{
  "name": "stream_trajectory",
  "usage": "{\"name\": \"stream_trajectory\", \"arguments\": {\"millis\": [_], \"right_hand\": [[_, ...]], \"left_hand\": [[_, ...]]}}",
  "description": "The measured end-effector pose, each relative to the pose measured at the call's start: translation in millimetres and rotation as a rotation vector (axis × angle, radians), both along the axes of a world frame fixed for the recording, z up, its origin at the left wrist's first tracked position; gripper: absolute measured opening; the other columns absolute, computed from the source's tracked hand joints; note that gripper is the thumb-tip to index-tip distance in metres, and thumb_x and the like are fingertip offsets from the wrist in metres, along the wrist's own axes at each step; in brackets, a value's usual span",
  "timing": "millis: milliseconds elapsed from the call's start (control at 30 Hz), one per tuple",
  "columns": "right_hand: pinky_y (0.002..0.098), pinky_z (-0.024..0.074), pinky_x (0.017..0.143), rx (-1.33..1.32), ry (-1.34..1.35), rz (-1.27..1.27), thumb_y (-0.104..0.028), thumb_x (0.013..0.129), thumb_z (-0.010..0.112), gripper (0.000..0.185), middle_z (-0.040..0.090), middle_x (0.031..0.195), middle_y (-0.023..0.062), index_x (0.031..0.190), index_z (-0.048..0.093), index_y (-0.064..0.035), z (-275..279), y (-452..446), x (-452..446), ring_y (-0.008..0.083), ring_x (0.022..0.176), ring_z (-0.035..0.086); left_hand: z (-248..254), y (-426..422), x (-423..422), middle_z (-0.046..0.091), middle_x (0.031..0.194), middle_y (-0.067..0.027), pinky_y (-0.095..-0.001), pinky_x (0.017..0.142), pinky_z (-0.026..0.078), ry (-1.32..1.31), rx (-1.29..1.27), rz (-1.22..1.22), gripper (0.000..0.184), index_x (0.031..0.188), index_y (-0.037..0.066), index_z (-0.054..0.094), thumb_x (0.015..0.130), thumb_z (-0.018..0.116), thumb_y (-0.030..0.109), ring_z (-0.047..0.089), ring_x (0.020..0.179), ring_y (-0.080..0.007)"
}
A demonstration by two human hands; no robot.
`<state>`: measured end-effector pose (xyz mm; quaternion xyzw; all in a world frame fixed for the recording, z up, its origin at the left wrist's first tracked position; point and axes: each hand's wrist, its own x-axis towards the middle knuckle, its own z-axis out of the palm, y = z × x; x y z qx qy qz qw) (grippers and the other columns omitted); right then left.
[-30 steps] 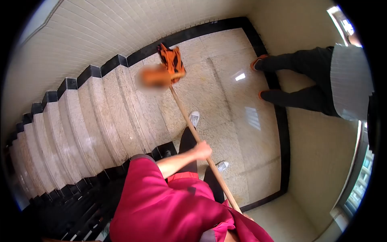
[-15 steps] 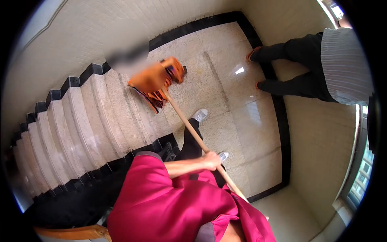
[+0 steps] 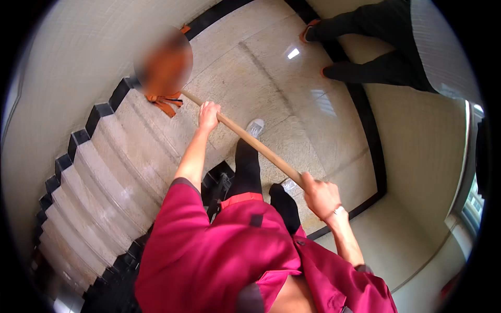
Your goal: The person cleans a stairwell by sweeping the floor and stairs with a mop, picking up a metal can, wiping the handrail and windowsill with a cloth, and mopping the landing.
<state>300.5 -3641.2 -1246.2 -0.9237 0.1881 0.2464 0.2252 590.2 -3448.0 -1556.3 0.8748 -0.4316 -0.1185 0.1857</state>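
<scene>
A mop with a wooden handle slants across the view. My left hand is closed round the handle's lower part, near the mop head. Higher up, my right hand wraps the handle near its end, a band on the wrist. Orange cloth strips form the mop head, at the top of the stairs near the wall; a round blur covers much of it.
Steps with black edging run down to the left. Beyond the speckled floor, another person in dark trousers stands by the right wall. A window lies at far right.
The mop head has moved up and left toward the wall. My left hand is now farther down the handle, and my right hand has come into view gripping its upper part.
</scene>
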Motion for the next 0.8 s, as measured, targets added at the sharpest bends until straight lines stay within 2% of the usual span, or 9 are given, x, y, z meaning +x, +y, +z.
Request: {"name": "stream_trajectory", "arguments": {"millis": [100,267,333,433,533,633,700,733,800], "right_hand": [[0.0398,0.0434,0.044,-0.070,0.041,-0.075,-0.004,0.071,0.049,0.013,0.055,0.055,0.0087,0.082,0.044,-0.0108,51,-27,-47,0.0281,0.050,0.057],[0.0351,0.0415,0.043,-0.281,0.060,-0.201,-0.003,0.067,0.053,0.012,0.050,0.053,0.0075,0.073,0.046,-0.0116,129,-47,-176,0.0259,0.047,0.053],[0.0358,0.0407,0.045,-0.332,0.128,-0.274,-0.001,0.064,0.053,0.015,0.050,0.054,0.0088,0.073,0.046,-0.0109,159,-34,-245,0.0271,0.048,0.052],[0.0375,0.0393,0.044,-0.406,0.259,-0.358,-0.001,0.063,0.053,0.015,0.049,0.055,0.0100,0.071,0.045,-0.0107,191,-12,-356,0.0291,0.048,0.051],[0.0409,0.0337,0.042,-0.500,0.406,-0.473,0.001,0.065,0.052,0.015,0.047,0.053,0.0131,0.069,0.042,-0.0087,245,22,-470,0.0337,0.048,0.047],[0.0416,0.0302,0.039,-0.607,0.562,-0.594,0.007,0.058,0.050,0.021,0.042,0.050,0.0150,0.065,0.038,-0.0079,305,62,-551,0.0364,0.046,0.044],[0.0425,0.0337,0.046,-0.635,0.645,-0.671,0.007,0.064,0.050,0.015,0.044,0.053,0.0173,0.073,0.048,-0.0054,342,92,-594,0.0358,0.050,0.046],[0.0381,0.0445,0.047,-0.637,0.596,-0.607,-0.012,0.073,0.059,0.026,0.058,0.066,0.0108,0.097,0.059,-0.0216,361,95,-594,0.0286,0.053,0.056],[0.0385,0.0449,0.047,-0.660,0.699,-0.595,-0.013,0.075,0.058,0.027,0.059,0.067,0.0133,0.101,0.059,-0.0189,389,98,-571,0.0300,0.054,0.056]], "left_hand": [[40,-39,-54,0.054,0.065,-0.0092,-0.0395,0.071,0.037,0.003,-0.196,-0.047,0.010,0.060,0.006,0.054,0.067,0.059,0.011,0.050,0.073,-0.0290],[87,-122,-183,0.056,0.060,-0.0069,-0.0387,0.066,0.037,0.166,-0.181,-0.309,0.025,0.053,0.009,0.054,0.067,0.066,0.025,0.052,0.065,-0.0260],[95,-143,-261,0.057,0.060,-0.0059,-0.0388,0.065,0.036,0.239,-0.294,-0.396,0.025,0.053,0.009,0.053,0.067,0.066,0.025,0.052,0.065,-0.0256],[91,-163,-397,0.062,0.068,-0.0040,-0.0374,0.068,0.038,0.281,-0.246,-0.513,0.004,0.062,0.016,0.063,0.064,0.066,0.019,0.056,0.070,-0.0227],[131,-171,-550,0.060,0.061,-0.0071,-0.0410,0.064,0.040,0.362,-0.323,-0.634,0.011,0.059,0.015,0.064,0.061,0.065,0.026,0.058,0.065,-0.0255],[153,-171,-688,0.057,0.056,-0.0073,-0.0413,0.062,0.040,0.608,-0.424,-0.804,0.007,0.057,0.015,0.062,0.053,0.066,0.020,0.058,0.064,-0.0250],[200,-177,-746,0.059,0.060,-0.0090,-0.0401,0.061,0.040,0.664,-0.286,-0.982,0.010,0.059,0.013,0.063,0.050,0.063,0.016,0.058,0.065,-0.0264],[200,-184,-778,0.059,0.060,-0.0090,-0.0395,0.064,0.041,0.736,-0.314,-1.016,0.009,0.061,0.012,0.063,0.055,0.065,0.019,0.058,0.067,-0.0266],[212,-190,-820,0.059,0.061,-0.0104,-0.0387,0.067,0.042,0.878,-0.459,-1.033,0.010,0.062,0.010,0.063,0.058,0.064,0.019,0.058,0.068,-0.0280]]}}
